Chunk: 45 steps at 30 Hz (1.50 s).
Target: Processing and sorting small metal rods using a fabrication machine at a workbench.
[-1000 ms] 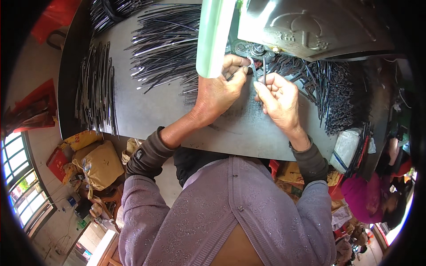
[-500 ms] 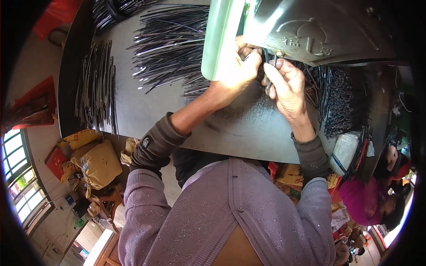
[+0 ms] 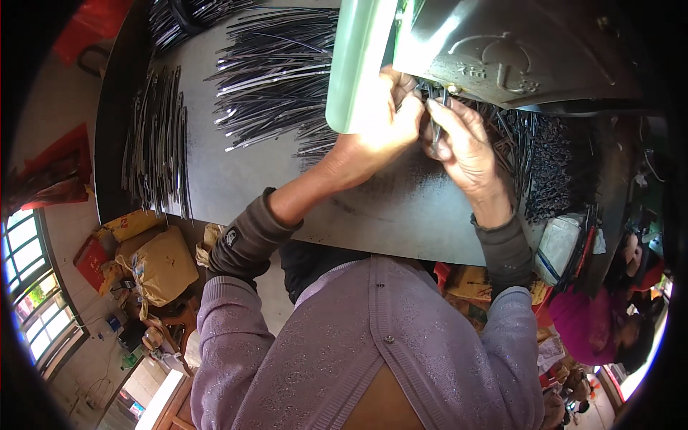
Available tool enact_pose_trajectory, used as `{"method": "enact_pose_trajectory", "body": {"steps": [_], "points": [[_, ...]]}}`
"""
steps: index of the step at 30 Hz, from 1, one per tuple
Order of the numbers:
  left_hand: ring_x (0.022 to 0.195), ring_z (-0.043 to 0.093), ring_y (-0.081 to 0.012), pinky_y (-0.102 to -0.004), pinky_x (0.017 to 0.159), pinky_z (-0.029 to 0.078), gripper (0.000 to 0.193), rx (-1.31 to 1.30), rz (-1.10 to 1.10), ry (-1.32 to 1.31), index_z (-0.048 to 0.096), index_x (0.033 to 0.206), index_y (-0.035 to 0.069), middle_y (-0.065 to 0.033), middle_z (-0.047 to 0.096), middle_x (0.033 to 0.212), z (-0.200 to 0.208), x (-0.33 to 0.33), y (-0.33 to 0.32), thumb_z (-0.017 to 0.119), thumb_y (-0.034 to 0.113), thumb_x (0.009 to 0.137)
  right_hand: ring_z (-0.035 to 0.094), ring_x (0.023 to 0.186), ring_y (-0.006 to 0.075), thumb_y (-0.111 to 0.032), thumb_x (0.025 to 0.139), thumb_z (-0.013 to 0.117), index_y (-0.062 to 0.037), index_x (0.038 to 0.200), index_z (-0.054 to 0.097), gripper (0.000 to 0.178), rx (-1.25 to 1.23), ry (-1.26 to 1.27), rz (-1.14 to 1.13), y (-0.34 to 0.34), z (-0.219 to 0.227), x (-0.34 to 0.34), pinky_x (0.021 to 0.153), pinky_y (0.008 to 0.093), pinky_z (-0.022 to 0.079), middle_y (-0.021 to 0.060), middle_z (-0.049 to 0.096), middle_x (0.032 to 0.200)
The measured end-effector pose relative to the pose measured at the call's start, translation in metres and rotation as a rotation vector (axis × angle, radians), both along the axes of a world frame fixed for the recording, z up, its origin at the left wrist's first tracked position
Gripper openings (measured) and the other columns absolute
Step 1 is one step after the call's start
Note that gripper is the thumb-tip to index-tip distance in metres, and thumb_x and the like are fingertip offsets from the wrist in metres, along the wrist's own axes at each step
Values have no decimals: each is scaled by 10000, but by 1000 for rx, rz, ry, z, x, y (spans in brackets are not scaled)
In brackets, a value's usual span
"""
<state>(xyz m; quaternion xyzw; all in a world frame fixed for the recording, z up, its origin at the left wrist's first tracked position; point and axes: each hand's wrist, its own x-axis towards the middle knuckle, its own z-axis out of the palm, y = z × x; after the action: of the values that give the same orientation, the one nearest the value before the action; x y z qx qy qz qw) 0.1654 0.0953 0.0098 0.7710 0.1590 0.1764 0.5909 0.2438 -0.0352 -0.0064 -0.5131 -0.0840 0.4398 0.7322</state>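
Both hands work close together under the lower edge of a grey metal machine cover [image 3: 516,50]. My right hand [image 3: 467,147] pinches thin dark metal ribs [image 3: 436,130] between thumb and fingers, their lower ends pointing down toward my palm. Just to the left, my left hand [image 3: 380,132] has its fingers bent in a pinch at the ribs' upper part, below the machine. Glare and the pale green guard [image 3: 347,68] hide part of that hand, so what its fingertips hold is unclear.
Long dark ribs [image 3: 276,79] lie in a wide pile left of the guard. A narrower row of ribs [image 3: 154,140] lies at the table's left. More pieces [image 3: 550,165] are stacked at right, near a whitish container [image 3: 560,247]. Another person [image 3: 588,322] is at far right.
My left hand and forearm have shifted slightly left and down. The ribs in my right hand have tilted a little, and that hand has barely moved.
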Motion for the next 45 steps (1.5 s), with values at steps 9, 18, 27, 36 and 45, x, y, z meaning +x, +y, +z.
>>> {"method": "enact_pose_trajectory", "body": {"steps": [9,18,27,36,45], "points": [[608,493,-56,-203,542,403,125,-490,74,13,596,871,-29,-18,580,709,1,-3,1,555,84,835,436,404,18,-101,837,555,-2,783,591,118,-136,-300,22,-8,7,-21,380,156,344,33,568,591],[579,468,-51,-192,504,384,77,-399,47,53,496,871,-14,-3,521,689,9,8,-2,533,43,834,432,399,6,-100,855,544,-18,814,573,96,-149,-375,52,-8,6,-12,375,127,334,31,572,607],[512,460,-67,-202,445,385,112,-515,61,3,480,877,-14,-21,509,644,0,10,-1,547,62,830,413,395,7,-97,863,530,-24,797,570,106,-161,-379,9,-4,4,-15,383,139,335,19,558,594],[502,434,-65,-213,425,346,122,-680,-93,32,494,756,14,-9,470,596,4,4,9,556,90,827,494,457,24,-139,854,562,-29,805,576,120,-94,-85,55,-15,8,-5,409,145,400,35,581,680],[481,497,-91,-207,410,370,94,-1039,-123,368,498,912,30,-45,567,646,21,-69,-14,491,116,876,628,724,211,-239,950,337,16,917,469,290,27,-233,15,-21,21,-38,651,317,528,125,566,843]]}}
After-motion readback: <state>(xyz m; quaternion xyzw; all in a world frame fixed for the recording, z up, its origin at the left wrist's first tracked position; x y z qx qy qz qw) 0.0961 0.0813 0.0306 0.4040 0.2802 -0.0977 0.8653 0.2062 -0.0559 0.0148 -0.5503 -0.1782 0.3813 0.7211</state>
